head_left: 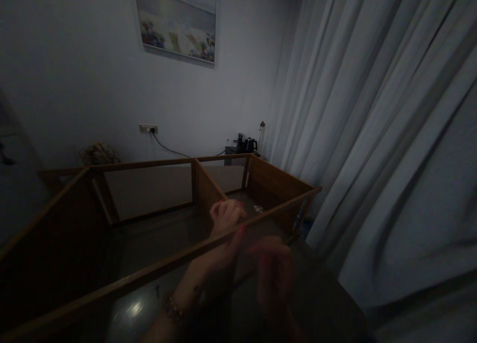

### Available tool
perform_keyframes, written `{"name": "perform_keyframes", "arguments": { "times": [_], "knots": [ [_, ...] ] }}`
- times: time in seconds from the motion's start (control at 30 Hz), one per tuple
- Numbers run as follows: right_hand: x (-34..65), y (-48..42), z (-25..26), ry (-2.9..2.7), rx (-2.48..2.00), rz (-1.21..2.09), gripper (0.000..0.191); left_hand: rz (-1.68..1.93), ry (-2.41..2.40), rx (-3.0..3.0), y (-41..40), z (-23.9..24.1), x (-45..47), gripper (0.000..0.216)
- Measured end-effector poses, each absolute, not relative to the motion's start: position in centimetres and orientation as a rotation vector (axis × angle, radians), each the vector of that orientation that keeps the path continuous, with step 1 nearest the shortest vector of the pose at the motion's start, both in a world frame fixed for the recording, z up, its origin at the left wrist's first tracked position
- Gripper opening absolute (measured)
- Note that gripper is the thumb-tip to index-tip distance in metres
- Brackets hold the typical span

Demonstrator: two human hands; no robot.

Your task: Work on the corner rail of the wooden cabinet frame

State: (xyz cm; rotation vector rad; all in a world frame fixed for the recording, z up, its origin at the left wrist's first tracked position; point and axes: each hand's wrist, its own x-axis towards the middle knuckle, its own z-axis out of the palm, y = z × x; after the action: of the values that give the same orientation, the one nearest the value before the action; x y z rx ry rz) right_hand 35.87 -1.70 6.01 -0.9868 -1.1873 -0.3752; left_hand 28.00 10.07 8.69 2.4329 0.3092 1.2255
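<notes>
A long brown wooden frame point(134, 278), with panels at its ends and a divider panel point(210, 181) inside, stretches across the view. My left hand point(227, 216), a beaded bracelet at its wrist, reaches under the near rail. Its fingers are curled beside the divider and its thumb lies near the rail; the exact grip is partly hidden. To the right of it, on the near side of the rail, is my right hand point(274, 263). It is dark and smeared by motion, its fingers seemingly bent, and whether anything is in them does not show.
Long grey curtains point(357, 134) hang close on the right. Beyond the frame, a black kettle point(250, 144) stands near the wall by a wall socket point(148, 129) with a cord. A dried bundle point(99, 153) is at the far left. Small pale scraps point(258, 209) lie inside the right compartment.
</notes>
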Motion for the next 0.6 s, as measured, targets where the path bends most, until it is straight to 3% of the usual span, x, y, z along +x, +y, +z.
{"name": "perform_keyframes", "arguments": {
  "times": [0.37, 0.6],
  "knots": [
    [36.3, -2.3, 6.2, -1.195, -1.086, -0.458, 0.033, 1.217, 0.317, 2.475, 10.1, 8.7, 28.0, 0.037],
    [35.7, -1.5, 5.7, -1.106, -0.909, -0.121, 0.043, 1.252, 0.297, 2.444, 10.8, 7.3, 28.5, 0.033]
  ]
}}
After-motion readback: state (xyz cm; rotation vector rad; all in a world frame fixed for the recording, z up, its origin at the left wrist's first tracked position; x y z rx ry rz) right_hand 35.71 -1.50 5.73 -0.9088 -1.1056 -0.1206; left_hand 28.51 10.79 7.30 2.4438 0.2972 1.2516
